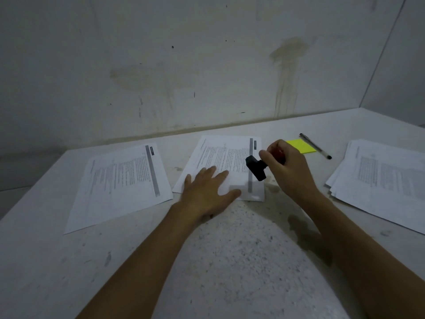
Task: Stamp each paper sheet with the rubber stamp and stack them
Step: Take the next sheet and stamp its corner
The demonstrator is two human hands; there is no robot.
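The stamping of the middle sheet (pixel 220 162) was in hand; the left hand (pixel 207 192) lay flat on it, fingers straight and spread, pinning its near edge to the counter (pixel 230 261); the right hand's (pixel 287 171) grip was curled round the red handle of the rubber stamp (pixel 256 168), which hung tilted just above the sheet's right margin, its black block not yet down. By my judgement the next move called for levelling the block and pressing squarely, then shifting the sheet to a pile. A single printed sheet (pixel 119 187) lay to the left; a loose, fanned stack (pixel 381 178) to the right; thin, matte paper throughout. A yellow sticky pad (pixel 301 146) and slim pen (pixel 315 146) lay behind; the counter looked speckled and stained.
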